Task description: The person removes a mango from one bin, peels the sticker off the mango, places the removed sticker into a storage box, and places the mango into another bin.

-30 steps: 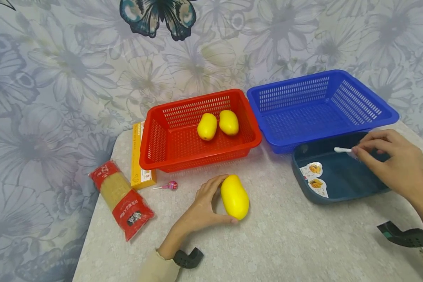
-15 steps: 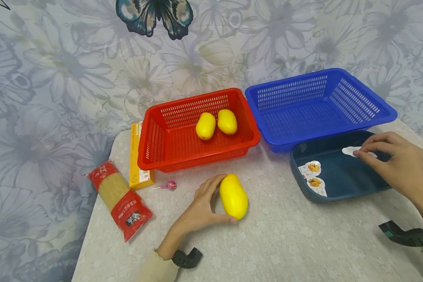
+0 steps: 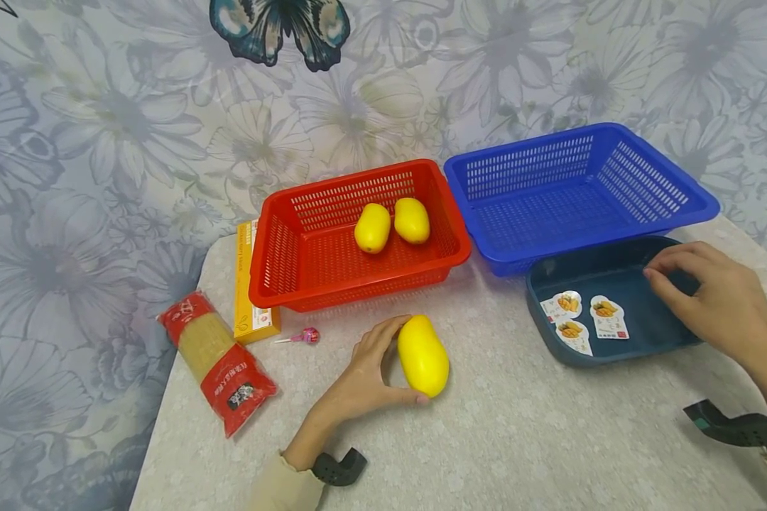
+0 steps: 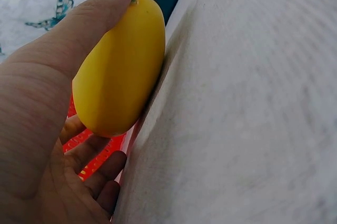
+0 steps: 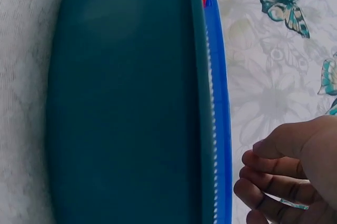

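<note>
My left hand (image 3: pixel 372 376) holds a yellow mango (image 3: pixel 424 356) on the table, thumb at its near end and fingertips at its far end. In the left wrist view the thumb lies against the mango (image 4: pixel 124 66). Over the right part of the dark teal basin (image 3: pixel 639 341) hovers my right hand (image 3: pixel 716 298), its fingers loosely bent around nothing visible. A die-cut paper card (image 3: pixel 608 317) with a yellow food picture lies flat inside the basin. Left of it, two similar cards (image 3: pixel 574 336) rest against the basin's left side.
A red basket (image 3: pixel 358 287) holding two mangoes (image 3: pixel 373 228) stands at the back. Beside it is a blue basket (image 3: pixel 588 231), directly behind the basin. At left lie a yellow box (image 3: pixel 248 284), a lollipop (image 3: pixel 300 336) and a red-and-clear noodle packet (image 3: pixel 217 362).
The white card pinched in my right hand half a second ago has been let go and now lies face up in the basin. My left hand and its mango have stayed put.
</note>
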Motion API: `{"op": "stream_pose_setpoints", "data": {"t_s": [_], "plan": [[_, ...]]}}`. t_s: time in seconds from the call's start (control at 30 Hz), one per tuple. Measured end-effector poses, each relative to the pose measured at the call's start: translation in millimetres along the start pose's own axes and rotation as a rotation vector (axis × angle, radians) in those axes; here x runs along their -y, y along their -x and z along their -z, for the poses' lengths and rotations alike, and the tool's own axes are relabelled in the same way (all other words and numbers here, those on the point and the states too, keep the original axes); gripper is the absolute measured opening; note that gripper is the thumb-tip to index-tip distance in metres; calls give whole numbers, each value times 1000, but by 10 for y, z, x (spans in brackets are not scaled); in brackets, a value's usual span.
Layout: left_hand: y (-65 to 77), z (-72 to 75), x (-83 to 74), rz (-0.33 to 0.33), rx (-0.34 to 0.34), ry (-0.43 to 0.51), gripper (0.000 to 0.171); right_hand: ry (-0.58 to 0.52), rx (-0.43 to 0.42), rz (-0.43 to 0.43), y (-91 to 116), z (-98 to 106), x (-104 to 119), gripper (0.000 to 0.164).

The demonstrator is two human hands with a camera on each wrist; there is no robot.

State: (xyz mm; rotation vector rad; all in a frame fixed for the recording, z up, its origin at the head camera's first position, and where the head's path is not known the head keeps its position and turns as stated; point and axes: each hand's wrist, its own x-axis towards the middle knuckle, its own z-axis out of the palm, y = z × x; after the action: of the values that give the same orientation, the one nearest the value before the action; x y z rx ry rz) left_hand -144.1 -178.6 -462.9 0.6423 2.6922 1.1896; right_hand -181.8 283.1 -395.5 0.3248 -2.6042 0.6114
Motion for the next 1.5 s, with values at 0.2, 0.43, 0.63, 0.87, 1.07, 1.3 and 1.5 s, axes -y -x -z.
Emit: {"op": "stream_pose_setpoints", "data": {"t_s": [0.2, 0.43, 0.63, 0.87, 1.07, 1.3, 1.5], "plan": [[18, 13, 29, 3, 3, -5, 115, -10, -3, 133, -50, -27, 183, 13], [29, 20, 28, 15, 2, 7, 114, -55, 0, 328, -180, -89, 440, 14], [34, 15, 18, 2, 0, 5, 114, -150, 30, 447, -321, -143, 624, 17], [24, 24, 8, -5, 7, 7, 114, -210, 56, 540, -482, -222, 762, 16], [23, 11, 6, -16, 6, 4, 114, -198, 117, 530, -559, -285, 838, 23], [42, 12, 6, -7, 7, 2, 114, -185, 213, 479, -654, -330, 979, 21], [49, 19, 5, 4, 5, 5, 115, -188, 251, 481, -718, -376, 1070, 19]]}}
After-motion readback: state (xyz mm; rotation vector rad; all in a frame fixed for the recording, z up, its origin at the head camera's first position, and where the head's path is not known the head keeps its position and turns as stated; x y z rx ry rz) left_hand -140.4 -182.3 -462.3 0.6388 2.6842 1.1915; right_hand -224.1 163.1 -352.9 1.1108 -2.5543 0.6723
